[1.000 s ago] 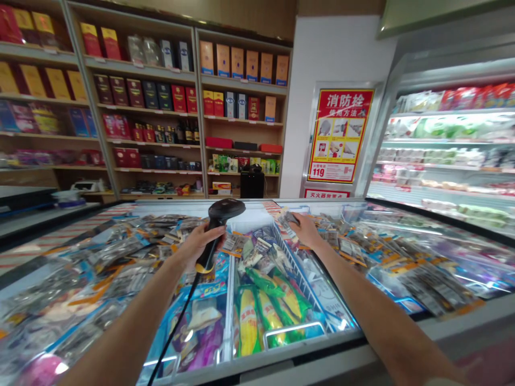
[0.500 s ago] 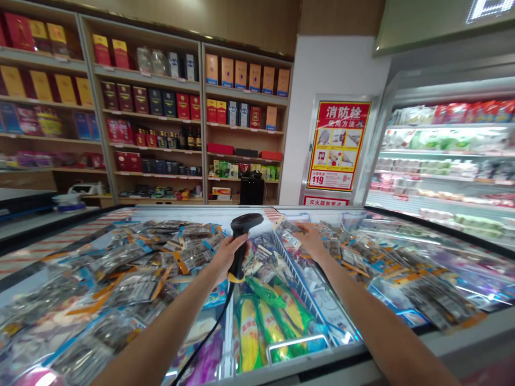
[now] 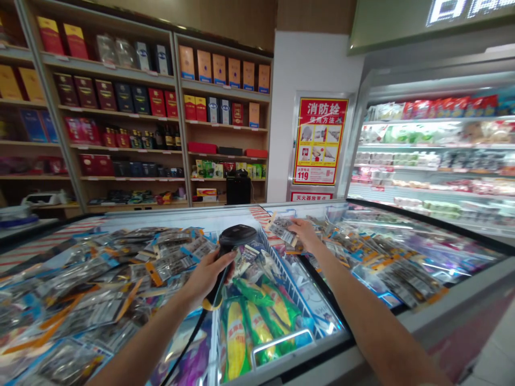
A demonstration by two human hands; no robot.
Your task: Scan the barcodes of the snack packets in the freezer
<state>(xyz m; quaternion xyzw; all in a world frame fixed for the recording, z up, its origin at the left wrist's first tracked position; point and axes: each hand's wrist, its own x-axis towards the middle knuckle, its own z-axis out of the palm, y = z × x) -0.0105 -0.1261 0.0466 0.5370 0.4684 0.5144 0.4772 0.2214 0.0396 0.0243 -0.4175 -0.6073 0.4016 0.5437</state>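
A black barcode scanner (image 3: 237,235) with a yellow-tipped handle and a trailing cable is gripped in my left hand (image 3: 213,271). Its head points toward the right. My right hand (image 3: 304,235) pinches the edge of a small clear packet (image 3: 281,229) with a pale header and a printed label. The packet is held above the freezer, just right of the scanner's head and apart from it. Below the hands, packs of corn (image 3: 237,338) in green and yellow wrapping lie in a white wire basket (image 3: 281,266).
Many small packets (image 3: 96,268) cover the freezer's left side, and more packets (image 3: 386,262) lie on the right. A dark-edged glass lid (image 3: 426,222) borders the right side. Behind stand shelves of boxed goods (image 3: 219,110), a red poster (image 3: 321,140) and a lit cooler (image 3: 426,155).
The view has turned to the right. My left hand has lowered the scanner slightly and tilted it. The packet in my right hand is now lifted and turned with its label more visible.
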